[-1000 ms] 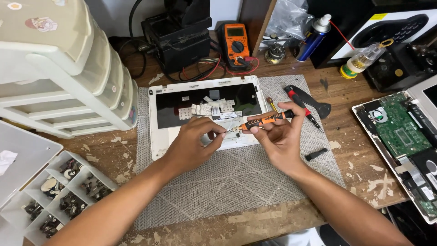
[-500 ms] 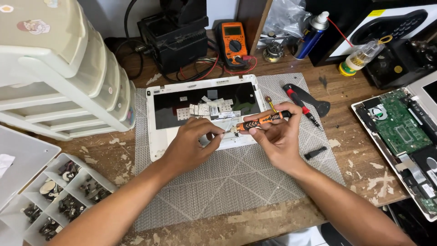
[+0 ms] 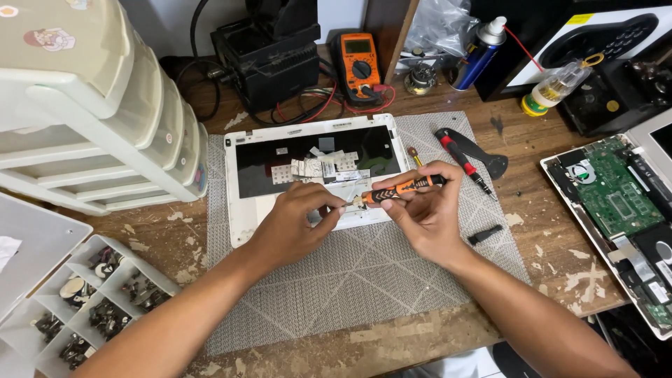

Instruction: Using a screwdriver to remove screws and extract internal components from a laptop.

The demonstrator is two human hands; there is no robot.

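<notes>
Right hand [image 3: 427,213] gripping the orange-and-black screwdriver [image 3: 402,187] level above the near edge of the white laptop case [image 3: 241,203] on the grey mat [image 3: 364,273], left hand [image 3: 297,224] pinching narrowly at its tip, red-handled tool [image 3: 458,157] lying just right.

Orange-black screwdriver [image 3: 402,187] held level, tip over white laptop case [image 3: 308,210]

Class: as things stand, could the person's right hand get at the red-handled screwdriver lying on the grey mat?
Not readily: the right hand is occupied gripping an orange-and-black screwdriver. The red-handled screwdriver lies uncovered on the grey mat, just beyond its fingers.
</notes>
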